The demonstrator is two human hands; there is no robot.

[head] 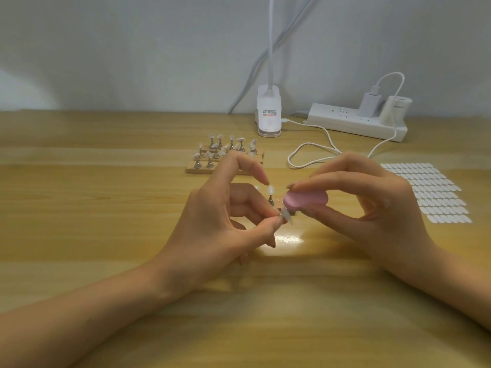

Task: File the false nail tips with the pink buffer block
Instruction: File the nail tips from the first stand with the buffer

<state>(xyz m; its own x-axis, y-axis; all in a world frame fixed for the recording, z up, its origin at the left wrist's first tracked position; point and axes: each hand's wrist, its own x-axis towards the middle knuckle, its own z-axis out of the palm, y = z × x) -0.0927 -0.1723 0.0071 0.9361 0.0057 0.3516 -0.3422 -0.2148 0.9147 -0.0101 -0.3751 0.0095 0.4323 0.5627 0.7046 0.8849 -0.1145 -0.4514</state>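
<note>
At desk (106,213) centre: left hand (225,224) pinches a false nail tip (288,218) between thumb and curled fingers. Pink buffer block (305,200) touches the tip from just right. Right hand (377,208) grips the block, thumb beneath, fingers on top.

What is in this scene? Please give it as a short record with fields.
left hand: pinches a nail tip
right hand: holds the pink buffer, its edge at that tip
behind the hands: wooden rack with more tips on stands
right side: sheet of white tabs
far edge: lamp, power strip
surface: wooden table
</note>
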